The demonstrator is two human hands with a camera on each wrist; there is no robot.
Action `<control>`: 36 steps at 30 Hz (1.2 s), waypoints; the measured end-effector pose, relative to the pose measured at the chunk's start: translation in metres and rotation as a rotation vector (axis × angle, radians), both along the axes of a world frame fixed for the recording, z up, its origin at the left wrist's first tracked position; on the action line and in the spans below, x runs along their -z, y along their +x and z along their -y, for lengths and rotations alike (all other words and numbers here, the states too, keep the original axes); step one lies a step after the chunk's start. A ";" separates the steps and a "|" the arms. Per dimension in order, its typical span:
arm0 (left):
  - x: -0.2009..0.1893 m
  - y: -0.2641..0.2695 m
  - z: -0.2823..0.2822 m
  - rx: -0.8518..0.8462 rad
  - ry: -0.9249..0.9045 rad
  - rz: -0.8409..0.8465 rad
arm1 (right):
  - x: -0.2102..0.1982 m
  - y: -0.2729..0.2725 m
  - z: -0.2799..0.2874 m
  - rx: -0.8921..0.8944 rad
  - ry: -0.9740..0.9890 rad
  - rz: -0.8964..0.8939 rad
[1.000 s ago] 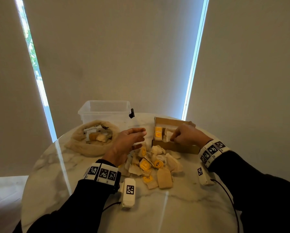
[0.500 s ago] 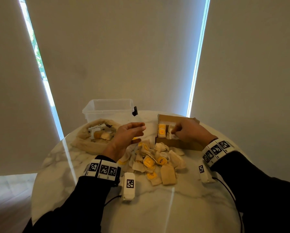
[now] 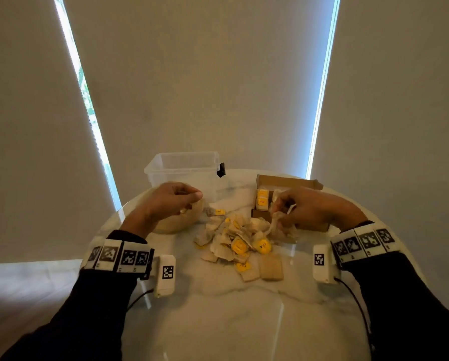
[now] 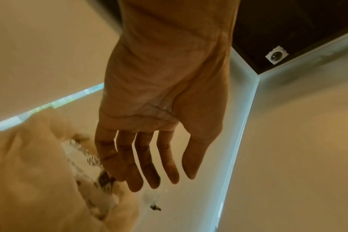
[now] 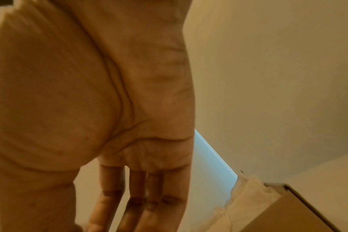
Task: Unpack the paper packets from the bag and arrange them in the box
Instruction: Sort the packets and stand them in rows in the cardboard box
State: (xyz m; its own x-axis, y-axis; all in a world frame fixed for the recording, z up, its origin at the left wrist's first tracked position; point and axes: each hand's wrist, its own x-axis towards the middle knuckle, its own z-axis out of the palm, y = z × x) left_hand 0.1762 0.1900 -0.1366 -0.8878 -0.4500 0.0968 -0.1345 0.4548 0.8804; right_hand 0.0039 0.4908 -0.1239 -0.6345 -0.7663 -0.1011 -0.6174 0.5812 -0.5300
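Head view: left hand (image 3: 171, 201) open over bag (image 3: 177, 220); right hand (image 3: 306, 209) pinches packet (image 3: 275, 225).

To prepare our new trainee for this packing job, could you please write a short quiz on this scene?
1. True or false: the left hand is inside the cardboard box.
2. Where does the loose pile of packets lie? A in the clear tub; B on the table; C in the bag.
3. Fill in: the right hand pinches a paper ____ at the box.
Key: 1 false, it is at the bag; 2 B; 3 packet.
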 end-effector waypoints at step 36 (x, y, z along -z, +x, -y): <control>0.048 -0.067 -0.074 0.234 0.553 -0.045 | 0.055 0.018 0.036 0.101 -0.843 0.687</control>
